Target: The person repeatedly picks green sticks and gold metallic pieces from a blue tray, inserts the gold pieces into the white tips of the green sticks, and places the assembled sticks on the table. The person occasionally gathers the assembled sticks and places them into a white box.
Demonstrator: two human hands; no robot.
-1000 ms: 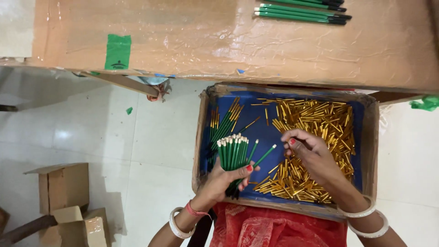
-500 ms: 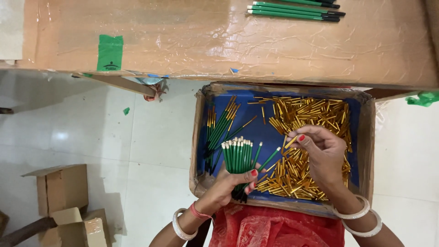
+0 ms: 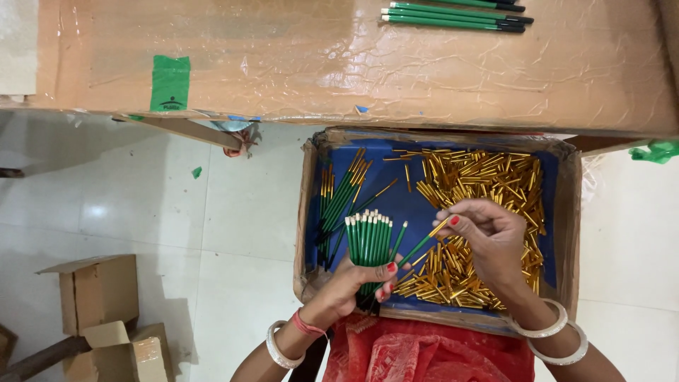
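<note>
Right hand now capping one pencil, left hand gripping bundle (box walls close).

My fingers have red nails and clasp green pencils. Beside them lies a heap of shiny gold caps in a box lined blue, brown outside. Above, the table is tan with green tape.

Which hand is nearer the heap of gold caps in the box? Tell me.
Right. The right hand hovers directly over the heap of gold caps, fitting one on a pencil; the left hand holds the bundle of green pencils beside the heap.
</note>
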